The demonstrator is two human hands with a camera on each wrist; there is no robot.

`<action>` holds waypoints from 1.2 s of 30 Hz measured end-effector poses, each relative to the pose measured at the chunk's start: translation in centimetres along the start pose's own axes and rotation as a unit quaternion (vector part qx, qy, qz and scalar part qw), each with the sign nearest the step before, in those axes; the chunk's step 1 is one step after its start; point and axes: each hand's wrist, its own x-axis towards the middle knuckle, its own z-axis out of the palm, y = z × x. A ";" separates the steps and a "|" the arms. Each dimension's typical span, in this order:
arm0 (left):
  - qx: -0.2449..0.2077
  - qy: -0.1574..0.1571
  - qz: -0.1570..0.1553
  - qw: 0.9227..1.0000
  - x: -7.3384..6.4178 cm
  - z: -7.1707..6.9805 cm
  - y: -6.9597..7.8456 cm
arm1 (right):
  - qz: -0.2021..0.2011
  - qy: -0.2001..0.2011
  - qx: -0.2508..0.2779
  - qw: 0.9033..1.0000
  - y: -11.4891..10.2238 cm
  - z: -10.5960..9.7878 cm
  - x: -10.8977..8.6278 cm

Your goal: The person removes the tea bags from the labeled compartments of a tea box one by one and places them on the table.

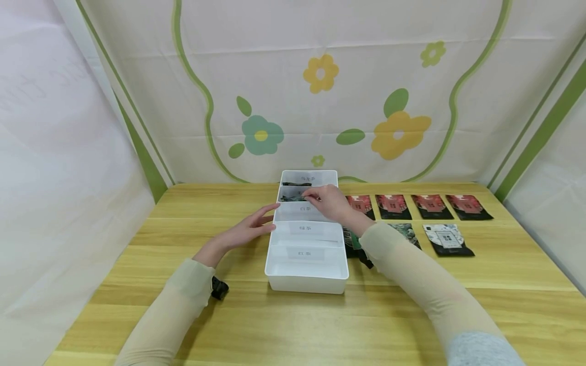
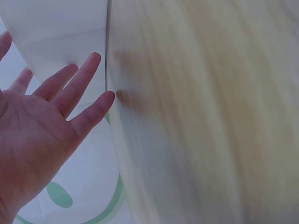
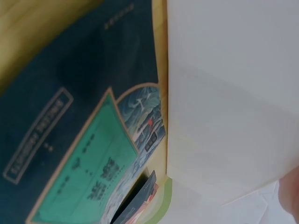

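Note:
A long white plastic box [image 1: 306,284], split crosswise into several labelled compartments, stands at mid-table. My right hand [image 1: 330,202] reaches over its right side and pinches the top edge of a dark tea sachet [image 1: 291,197] in the second compartment from the back. Another dark sachet [image 1: 296,184] stands upright in the rearmost compartment. My left hand [image 1: 247,230] has its fingers spread, fingertips right at the box's left rim; in the left wrist view the open palm [image 2: 37,126] shows. Beyond the box wall [image 3: 219,93], the right wrist view catches only a bit of finger [image 3: 290,193].
Right of the box lie several red-and-black sachets [image 1: 392,207] in a back row. In front are a green-labelled sachet [image 3: 84,158], partly behind my right arm, a green patterned one [image 1: 405,233] and a white-and-black one [image 1: 447,240]. A flowered curtain [image 1: 284,61] hangs behind the table.

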 end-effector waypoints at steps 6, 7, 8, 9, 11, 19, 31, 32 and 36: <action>-0.005 0.001 -0.001 1.000 0.0 0.0 -0.1 | 0.003 -0.002 0.014 1.000 0.0 -0.1 0.2; -0.006 0.000 -0.001 1.000 0.0 0.0 0.0 | 0.008 -0.004 0.021 1.000 0.0 -0.1 0.2; -0.007 0.000 0.000 1.000 0.0 0.0 0.0 | 0.014 -0.007 0.030 0.999 -0.1 -0.2 0.2; -0.007 -0.001 0.000 1.000 0.0 0.1 0.0 | 0.021 -0.009 0.041 0.999 -0.1 -0.2 0.3; -0.006 -0.002 0.001 1.000 -0.1 0.1 0.0 | 0.032 -0.018 0.060 0.998 -0.2 -0.3 0.3; -0.006 -0.003 -0.001 1.000 -0.1 0.1 0.1 | 0.086 -0.077 0.093 0.989 -0.4 -0.5 0.8; -0.002 -0.001 -0.001 1.000 -0.1 0.1 0.1 | 0.116 -0.099 0.117 0.981 -0.1 -0.5 1.2; 0.000 0.000 -0.001 1.000 -0.1 0.1 0.1 | 0.117 -0.102 0.116 0.981 -0.2 -0.5 1.3; 0.007 0.002 -0.001 1.000 -0.1 0.0 0.1 | 0.124 -0.112 0.113 0.979 -0.2 -0.6 1.4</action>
